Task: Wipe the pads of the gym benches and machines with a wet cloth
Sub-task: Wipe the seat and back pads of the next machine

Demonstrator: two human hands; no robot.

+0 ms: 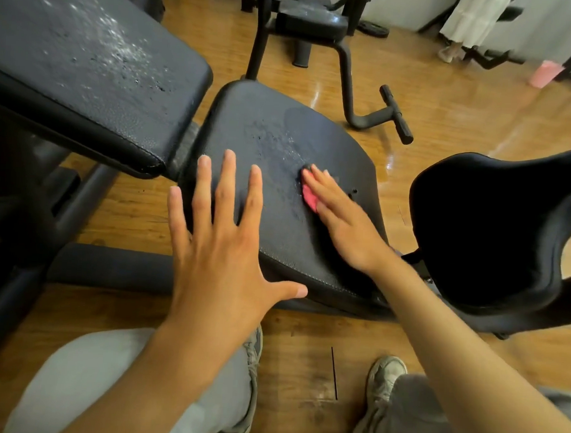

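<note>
**Seat pad under wipe, two hands in view**

Item: seat pad, dark padded vinyl, with droplets and a damp patch across its middle. It sits just beside the lower end of a tilted back pad, which also carries pale speckles of moisture.

Cloth: pink, lying on the seat pad toward its right side, mostly covered by the right hand. The grip here is flat: fingers straight and together, pressing the cloth down onto the pad.

Left hand: fingers spread wide and straight, holding nothing. Whether the fingertips touch the left part of the seat pad cannot be told; the thumb reaches toward the pad's near edge.

Surroundings: wooden floor; a curved black pad on the right; another bench farther back; a pink container on the floor at far right. The person's grey trousers and worn sneakers show below.
</note>
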